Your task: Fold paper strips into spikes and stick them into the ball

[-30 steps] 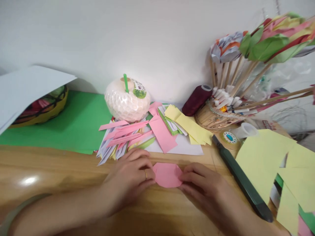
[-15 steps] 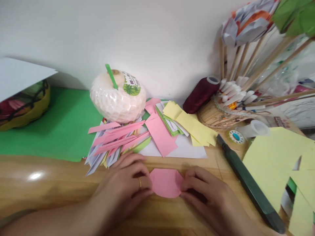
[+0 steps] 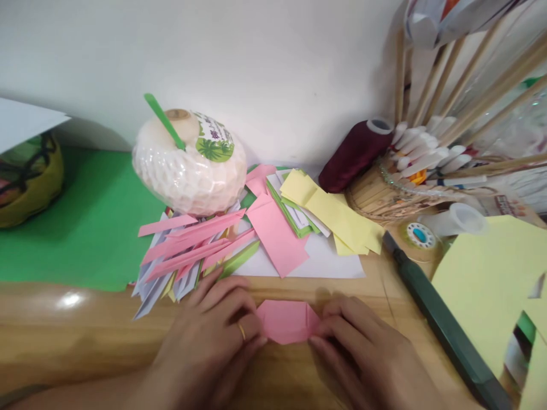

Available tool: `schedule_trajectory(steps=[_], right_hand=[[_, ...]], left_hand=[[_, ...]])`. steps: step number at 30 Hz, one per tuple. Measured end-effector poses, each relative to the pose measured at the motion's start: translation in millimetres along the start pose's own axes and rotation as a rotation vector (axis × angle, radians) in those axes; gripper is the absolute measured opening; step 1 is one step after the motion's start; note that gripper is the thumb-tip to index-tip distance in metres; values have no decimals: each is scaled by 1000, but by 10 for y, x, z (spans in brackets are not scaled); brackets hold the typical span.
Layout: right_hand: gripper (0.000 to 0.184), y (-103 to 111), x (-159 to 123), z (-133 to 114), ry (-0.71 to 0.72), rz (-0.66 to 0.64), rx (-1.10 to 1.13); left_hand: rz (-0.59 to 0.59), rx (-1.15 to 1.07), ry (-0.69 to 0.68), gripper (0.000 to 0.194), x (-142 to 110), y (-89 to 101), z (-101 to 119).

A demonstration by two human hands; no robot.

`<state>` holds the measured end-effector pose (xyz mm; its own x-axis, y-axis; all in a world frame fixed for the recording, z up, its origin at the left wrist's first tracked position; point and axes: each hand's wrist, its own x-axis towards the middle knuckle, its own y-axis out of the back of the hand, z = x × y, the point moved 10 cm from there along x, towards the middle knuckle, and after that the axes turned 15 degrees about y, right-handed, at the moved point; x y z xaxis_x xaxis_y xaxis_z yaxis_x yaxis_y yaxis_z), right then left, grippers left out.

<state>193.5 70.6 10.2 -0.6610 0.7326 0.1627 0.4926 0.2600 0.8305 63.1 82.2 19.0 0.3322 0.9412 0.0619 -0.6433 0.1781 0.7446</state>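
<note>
A small piece of pink paper with its corners folded in lies just over the wooden table, held between both hands. My left hand, with a ring on one finger, pinches its left end between thumb and fingers. On the right end, my right hand has a similar pinch. Beyond the left hand is a pile of folded paper strips in pink, white, yellow and green. A flat pink paper rectangle rests past the held piece.
A wrapped coconut with a green straw stands behind the strips on green paper. Yellow paper slips, a maroon thread spool and a basket of sticks are at back right. A dark green box cutter lies right of my hand.
The pink paper's near edge, curved before, is now straighter and the piece looks flatter. Both hands keep their pinch at its ends. The view has shifted slightly.
</note>
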Motion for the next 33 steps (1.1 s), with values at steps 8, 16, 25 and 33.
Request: schedule_trajectory(steps=[8, 16, 25, 33], right_hand=[[13, -15, -7, -3, 8, 15, -81], [14, -42, -3, 15, 10, -11, -88], [13, -5, 21, 2, 21, 29, -84], [11, -45, 0, 26, 47, 28, -126]], left_hand=[[17, -35, 21, 11, 36, 24, 18], [22, -73, 80, 18, 12, 9, -73], [34, -89, 102, 17, 35, 11, -86], [79, -26, 93, 17, 31, 81, -105]])
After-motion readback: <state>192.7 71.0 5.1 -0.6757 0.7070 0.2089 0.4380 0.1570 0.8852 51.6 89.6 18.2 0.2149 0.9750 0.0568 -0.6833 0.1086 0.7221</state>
